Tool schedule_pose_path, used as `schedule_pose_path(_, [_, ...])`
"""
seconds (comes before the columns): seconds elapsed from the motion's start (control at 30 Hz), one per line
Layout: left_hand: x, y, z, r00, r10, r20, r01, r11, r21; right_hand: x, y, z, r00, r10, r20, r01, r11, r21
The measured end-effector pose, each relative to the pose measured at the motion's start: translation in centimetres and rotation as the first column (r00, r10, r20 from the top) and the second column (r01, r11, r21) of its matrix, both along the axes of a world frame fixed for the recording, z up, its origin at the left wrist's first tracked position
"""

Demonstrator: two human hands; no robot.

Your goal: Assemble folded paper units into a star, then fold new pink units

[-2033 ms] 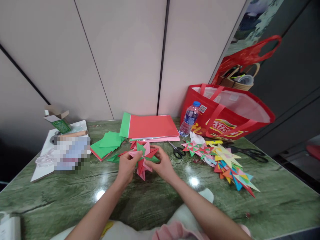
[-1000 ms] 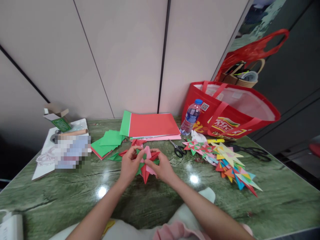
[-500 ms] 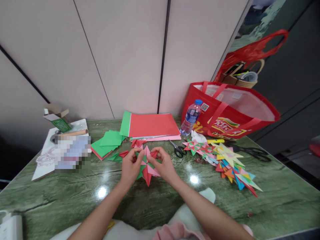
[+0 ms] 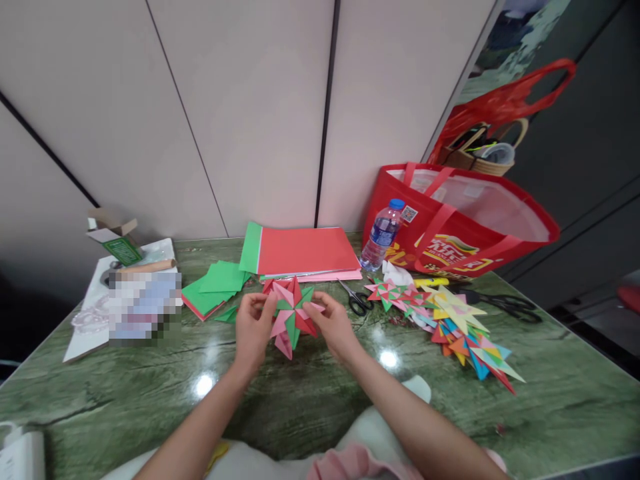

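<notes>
A folded paper star (image 4: 291,317) in pink, red and green is held up above the green marble table (image 4: 310,400) between both hands. My left hand (image 4: 253,332) grips its left side with closed fingers. My right hand (image 4: 334,327) pinches its right side. Small red and green folded pieces (image 4: 231,313) lie on the table just behind the star.
A stack of red and green paper sheets (image 4: 300,252) and green squares (image 4: 213,285) lie behind. Scissors (image 4: 356,300), a water bottle (image 4: 381,235), a red bag (image 4: 460,227) and a row of finished coloured stars (image 4: 450,327) sit to the right. A white tray (image 4: 95,313) is at left.
The star has been turned in my hands and lifted slightly, so different points now face up. Both hands stay on its sides.
</notes>
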State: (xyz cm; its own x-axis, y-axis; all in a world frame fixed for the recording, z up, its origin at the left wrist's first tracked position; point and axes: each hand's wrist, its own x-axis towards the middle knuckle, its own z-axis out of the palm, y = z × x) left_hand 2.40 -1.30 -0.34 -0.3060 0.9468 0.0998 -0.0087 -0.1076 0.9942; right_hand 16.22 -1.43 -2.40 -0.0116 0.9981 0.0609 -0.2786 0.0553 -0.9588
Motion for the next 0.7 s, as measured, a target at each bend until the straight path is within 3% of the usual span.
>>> schedule_pose_path(0.13, [-0.6,0.0,1.2,0.977,-0.189,0.097,0.192,0.981,-0.032,1.0,0.5,0.2,0.977,-0.09,0.196,0.068,0.991,0.116])
schedule_pose_path(0.27, [-1.0,-0.1,1.4,0.94,-0.332,0.071,0.337,0.939,-0.07,1.3,0.2,0.5,0.964,-0.026,0.266,0.009,0.998,0.062])
schedule_pose_path(0.5, [-1.4,-0.4,1.4,0.913,-0.405,-0.054,0.398,0.912,-0.099,1.2,-0.5,0.7,0.934,-0.086,0.346,0.036,0.988,0.149])
schedule_pose_path(0.7, [-0.5,-1.0,1.0,0.904,-0.374,-0.207,0.349,0.926,-0.145,1.0,-0.6,0.8,0.873,-0.225,0.432,0.095,0.949,0.302])
